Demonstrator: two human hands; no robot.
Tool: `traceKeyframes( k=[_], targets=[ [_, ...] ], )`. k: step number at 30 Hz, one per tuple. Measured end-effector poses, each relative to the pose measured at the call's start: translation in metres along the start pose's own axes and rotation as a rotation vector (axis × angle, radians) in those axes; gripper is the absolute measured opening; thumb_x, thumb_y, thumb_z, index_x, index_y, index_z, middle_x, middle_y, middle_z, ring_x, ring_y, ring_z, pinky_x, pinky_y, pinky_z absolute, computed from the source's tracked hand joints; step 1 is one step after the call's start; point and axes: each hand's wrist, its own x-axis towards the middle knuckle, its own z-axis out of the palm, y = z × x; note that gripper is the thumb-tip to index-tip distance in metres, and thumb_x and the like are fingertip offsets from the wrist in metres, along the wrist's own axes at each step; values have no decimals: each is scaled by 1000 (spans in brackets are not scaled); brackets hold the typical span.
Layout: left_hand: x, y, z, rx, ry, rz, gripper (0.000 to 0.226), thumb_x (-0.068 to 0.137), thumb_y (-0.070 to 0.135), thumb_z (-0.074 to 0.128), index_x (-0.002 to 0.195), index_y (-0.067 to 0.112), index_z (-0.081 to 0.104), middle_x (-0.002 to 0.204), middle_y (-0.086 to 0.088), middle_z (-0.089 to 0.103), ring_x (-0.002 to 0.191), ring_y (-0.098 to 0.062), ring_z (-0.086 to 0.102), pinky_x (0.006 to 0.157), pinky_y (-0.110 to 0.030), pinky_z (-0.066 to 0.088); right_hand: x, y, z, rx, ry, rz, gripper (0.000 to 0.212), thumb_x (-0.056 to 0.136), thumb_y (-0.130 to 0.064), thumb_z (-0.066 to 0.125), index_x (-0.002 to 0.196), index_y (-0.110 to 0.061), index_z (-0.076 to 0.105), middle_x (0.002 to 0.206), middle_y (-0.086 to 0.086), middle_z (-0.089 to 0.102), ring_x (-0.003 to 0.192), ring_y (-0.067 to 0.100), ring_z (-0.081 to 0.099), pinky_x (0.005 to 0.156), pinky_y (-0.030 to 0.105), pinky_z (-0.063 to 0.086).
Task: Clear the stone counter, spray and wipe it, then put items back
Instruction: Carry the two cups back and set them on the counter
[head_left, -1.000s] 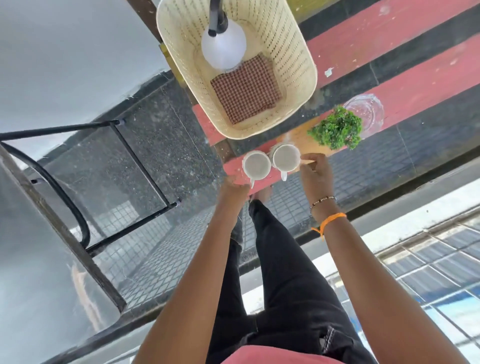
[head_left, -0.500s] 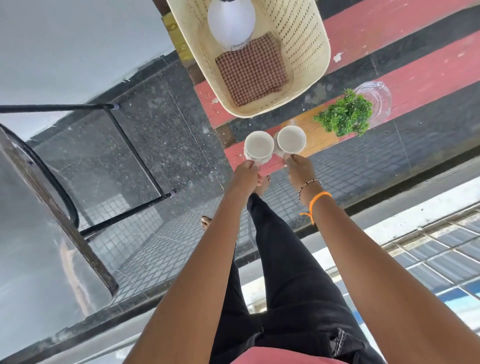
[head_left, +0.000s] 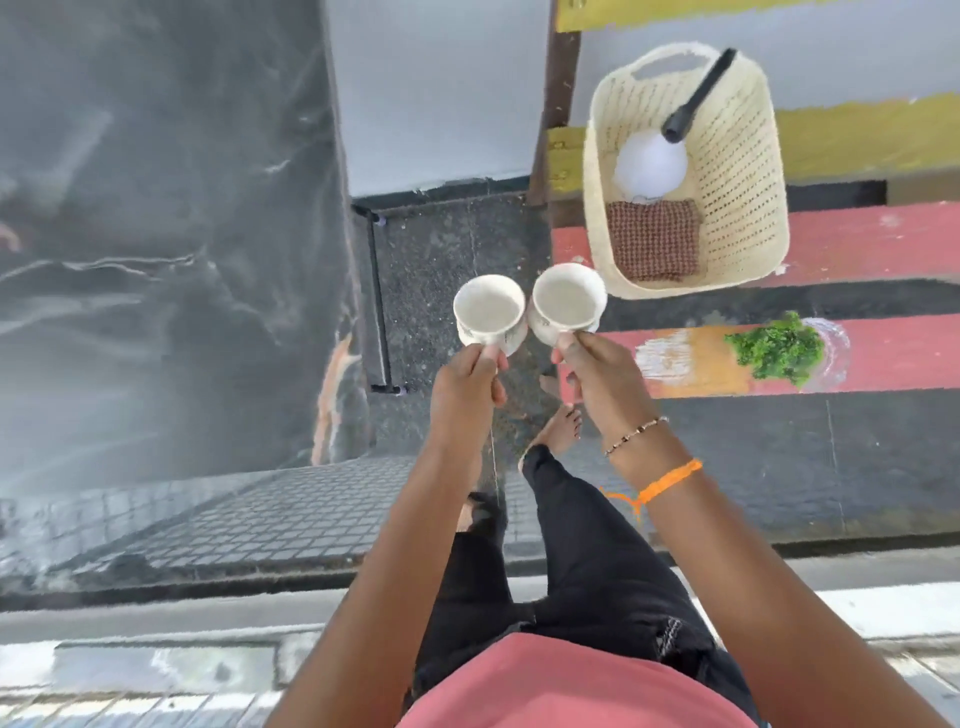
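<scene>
Counter-clearing under way: white teacups pinched by their handles, one (head_left: 488, 310) in left hand (head_left: 467, 382), one (head_left: 567, 302) in right hand (head_left: 602, 371), probably needing a set-down spot next.

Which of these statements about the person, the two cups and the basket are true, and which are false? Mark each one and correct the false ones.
1. Each hand holds one white cup. True: the left hand holds the left cup and the right hand holds the right cup.
2. The cups are full of dark coffee. False: both look empty, with pale insides.
3. A checked cloth lies inside the cream basket. True.
4. The spray bottle stands on the floor beside the basket. False: it is inside the basket, next to the cloth.
5. The small green plant sits inside the basket. False: it sits outside, on the red painted surface.
</scene>
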Motion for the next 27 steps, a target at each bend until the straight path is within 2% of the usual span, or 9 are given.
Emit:
traceKeyframes(
  k=[1,2,6,11,14,17,22,25,27],
  targets=[
    [-10,4,-16,-34,14,41,34,95,22,42,62,22,49,40,13,39,43,-2,35,58,-24,30,-10,-12,10,-1,-26,-34,35,96,-18,47,61,-17,51,57,6,38,51,15,34,65,40,47],
    [-20,8,-32,-71,36,78,34,95,23,42,63,22,49,42,13,39,44,-2,35,57,-22,31,-20,-24,20,-11,-49,-68,34,96,-19,47,62,-17,51,59,8,38,52,15,34,67,46,47],
    [-53,12,-97,-187,163,194,33,97,22,41,65,21,49,42,13,37,45,-2,33,51,-19,28,-54,-59,73,-78,-137,-248,36,96,-20,48,60,-22,51,65,13,41,50,13,33,56,25,31],
    [-84,-7,-187,-296,313,246,32,97,19,42,67,17,51,41,13,38,44,-1,32,46,-12,29,-94,-84,157,-67,-292,-349,36,95,-15,48,60,-20,52,63,15,45,37,3,35,47,19,28],
    [-99,-28,-247,-318,393,259,33,98,22,42,67,20,53,42,13,38,46,-2,33,50,-13,30,-118,-91,214,-73,-381,-394,36,95,-17,49,59,-20,54,71,17,46,45,9,34,52,23,28],
    [-115,-49,-301,-348,460,289,33,98,22,41,66,20,53,44,13,37,47,-2,34,57,-19,30,-141,-100,266,-90,-481,-458,37,95,-16,49,58,-19,53,72,18,43,51,15,31,53,25,27],
    [-132,-72,-376,-433,581,302,33,98,19,42,66,19,53,43,13,37,44,0,34,55,-18,30,-169,-114,344,-125,-647,-495,37,95,-14,48,59,-15,53,71,18,43,56,22,33,55,28,28],
    [-131,-77,-416,-444,661,317,32,98,18,42,68,17,52,44,13,37,44,-1,34,50,-10,33,-177,-121,390,-137,-688,-542,37,95,-13,48,59,-17,55,61,2,51,50,11,38,52,19,33],
    [-127,-79,-442,-444,700,323,33,98,20,41,67,18,52,45,12,36,44,0,35,50,-9,33,-179,-124,421,-158,-695,-581,37,95,-14,49,59,-20,56,55,-3,48,45,4,39,51,16,34]
  ],
)
